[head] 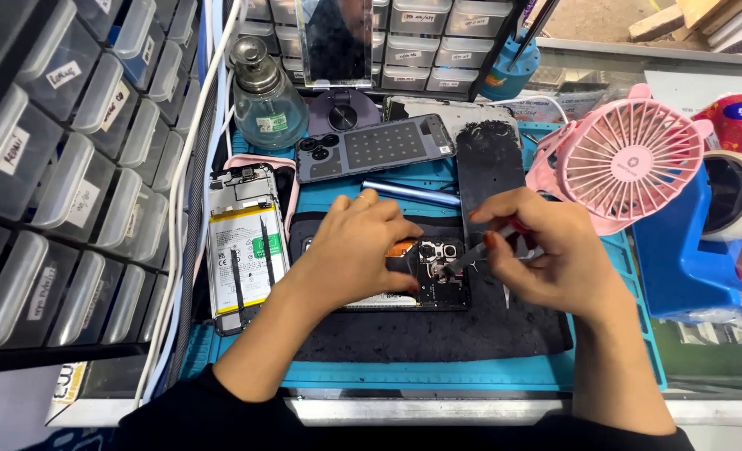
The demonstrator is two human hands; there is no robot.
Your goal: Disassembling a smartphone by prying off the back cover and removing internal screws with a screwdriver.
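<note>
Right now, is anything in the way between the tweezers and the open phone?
No. The right hand holds the tweezers with their tips already at the open phone. The left hand rests on the phone beside them, not between.

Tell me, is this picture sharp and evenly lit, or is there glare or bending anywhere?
Head view: light is bright and even, shadows soft under the left hand and right hand. Glare streaks the glass bottle and the standing mirror. The drawer racks curve at the left edge, a wide-lens bend. The opened phone is sharp; the tweezers look slightly soft.
</note>
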